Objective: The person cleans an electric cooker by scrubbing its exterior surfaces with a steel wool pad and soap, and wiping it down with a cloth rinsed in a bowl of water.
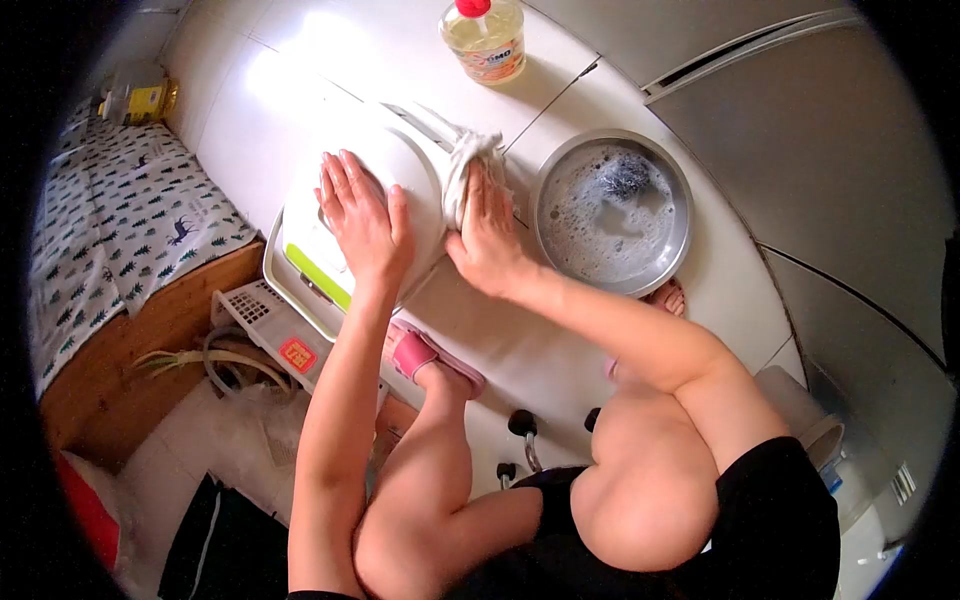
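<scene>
My left hand (370,225) lies flat on a white round-edged object (425,190), fingers stretched and thumb apart. Beside it, my right hand (487,235) presses a crumpled pale cloth (470,160) against the right edge of that object, its fingers close together over the cloth. A green strip (318,277) shows on a white tray-like piece (277,262) at the lower left of the object. To the right of my right hand stands a metal basin (688,205) of soapy water with a dark scouring pad (625,176) in it.
A bottle of yellowish liquid (485,50) with a red top stands above on the tiled floor. At left are a patterned cloth (130,220) on a wooden edge and a white basket (265,310). Grey cabinet fronts (800,130) line the right.
</scene>
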Action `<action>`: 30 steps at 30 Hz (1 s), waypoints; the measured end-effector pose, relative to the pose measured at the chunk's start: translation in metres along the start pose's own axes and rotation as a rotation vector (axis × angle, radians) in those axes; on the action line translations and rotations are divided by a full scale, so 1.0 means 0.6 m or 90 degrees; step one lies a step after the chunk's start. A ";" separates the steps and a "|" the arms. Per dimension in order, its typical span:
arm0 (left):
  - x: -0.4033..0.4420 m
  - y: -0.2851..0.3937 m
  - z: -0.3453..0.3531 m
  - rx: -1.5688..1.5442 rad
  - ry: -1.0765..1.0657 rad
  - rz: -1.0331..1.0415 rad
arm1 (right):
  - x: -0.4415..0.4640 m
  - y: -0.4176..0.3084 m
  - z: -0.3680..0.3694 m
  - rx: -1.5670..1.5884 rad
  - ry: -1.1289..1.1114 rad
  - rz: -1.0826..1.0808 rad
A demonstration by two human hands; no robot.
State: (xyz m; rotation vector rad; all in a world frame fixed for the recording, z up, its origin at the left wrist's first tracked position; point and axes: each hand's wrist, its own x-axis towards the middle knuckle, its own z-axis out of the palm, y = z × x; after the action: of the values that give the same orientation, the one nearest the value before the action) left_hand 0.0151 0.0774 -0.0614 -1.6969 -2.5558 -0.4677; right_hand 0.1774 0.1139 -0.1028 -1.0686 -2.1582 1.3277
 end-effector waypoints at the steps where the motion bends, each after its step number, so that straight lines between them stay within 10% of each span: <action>1: -0.002 -0.002 0.000 0.001 0.001 -0.001 | -0.011 0.001 0.011 0.009 0.013 -0.003; 4: -0.002 0.001 -0.005 -0.008 -0.005 -0.006 | -0.049 -0.012 0.029 -0.076 0.101 -0.025; 7: -0.002 0.002 -0.004 -0.018 0.000 -0.003 | -0.051 -0.021 -0.028 -0.058 -0.112 0.028; 12: -0.001 -0.007 0.000 -0.039 0.007 0.003 | -0.023 -0.042 -0.067 -0.126 0.128 -0.260; 22: -0.005 -0.005 -0.005 -0.030 -0.018 0.009 | 0.161 -0.039 -0.003 -0.143 0.317 -0.123; 30: -0.008 -0.002 -0.027 -0.297 0.093 -0.021 | 0.323 -0.091 0.027 -0.170 0.101 -0.205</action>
State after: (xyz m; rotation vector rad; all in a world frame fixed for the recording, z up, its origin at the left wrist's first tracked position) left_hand 0.0140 0.0681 -0.0474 -1.6584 -2.5055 -1.2208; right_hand 0.0218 0.2394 -0.0744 -0.8371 -2.3081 0.8027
